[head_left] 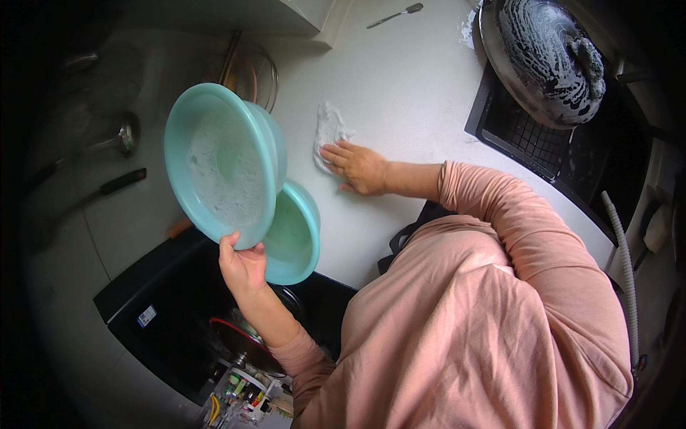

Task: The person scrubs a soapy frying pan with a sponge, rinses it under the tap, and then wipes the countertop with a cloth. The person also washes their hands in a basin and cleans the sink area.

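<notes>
My left hand [245, 265] grips the lower rim of a light teal plastic basin [265, 134]. The basin is tilted, and whitish suds show on its inside. Partly hidden behind it is a second teal basin [300, 241], resting at the edge of the white countertop [396, 91]. My right hand [362, 167] presses down on a crumpled, wet-looking white cloth [329, 124] on the counter. Its fingers lie across the lower part of the cloth.
A foam-covered black pan [541, 69] rests over a black sink [595, 161] at upper right. A small metal utensil [396, 16] lies on the counter. Ladles [127, 134] hang at left above a black cooktop [161, 284]. A grey corrugated hose [624, 273] runs at right.
</notes>
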A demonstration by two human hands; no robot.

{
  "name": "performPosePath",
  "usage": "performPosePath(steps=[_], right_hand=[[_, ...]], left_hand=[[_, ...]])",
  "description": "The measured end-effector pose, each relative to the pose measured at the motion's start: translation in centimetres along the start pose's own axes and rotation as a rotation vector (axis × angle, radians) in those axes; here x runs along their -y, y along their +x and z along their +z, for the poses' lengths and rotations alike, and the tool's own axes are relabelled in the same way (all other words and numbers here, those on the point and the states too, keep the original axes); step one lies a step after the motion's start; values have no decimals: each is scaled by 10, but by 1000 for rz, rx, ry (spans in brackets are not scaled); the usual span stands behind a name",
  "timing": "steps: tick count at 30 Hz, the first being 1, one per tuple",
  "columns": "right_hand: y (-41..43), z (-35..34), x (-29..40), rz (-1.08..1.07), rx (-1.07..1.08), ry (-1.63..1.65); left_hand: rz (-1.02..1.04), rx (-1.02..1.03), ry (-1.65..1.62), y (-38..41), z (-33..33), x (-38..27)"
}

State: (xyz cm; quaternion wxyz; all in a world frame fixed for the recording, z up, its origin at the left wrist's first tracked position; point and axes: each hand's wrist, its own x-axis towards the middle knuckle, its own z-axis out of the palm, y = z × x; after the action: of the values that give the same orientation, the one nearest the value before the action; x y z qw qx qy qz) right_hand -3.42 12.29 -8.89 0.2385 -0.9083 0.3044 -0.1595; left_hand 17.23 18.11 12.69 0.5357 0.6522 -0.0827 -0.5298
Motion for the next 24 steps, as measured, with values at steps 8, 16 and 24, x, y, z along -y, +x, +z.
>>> performPosePath(steps=[8,16,24], right_hand=[[26,-53,-76,335,-226,-233],[-69,-45,-30,-110,86,-119],[70,-29,-61,226,-101,-268]], left_hand=[[11,-10,-8,-7,-3,1],[-9,10,-1,-9,-21,-1],[24,-31,34,-3,-7,-5]])
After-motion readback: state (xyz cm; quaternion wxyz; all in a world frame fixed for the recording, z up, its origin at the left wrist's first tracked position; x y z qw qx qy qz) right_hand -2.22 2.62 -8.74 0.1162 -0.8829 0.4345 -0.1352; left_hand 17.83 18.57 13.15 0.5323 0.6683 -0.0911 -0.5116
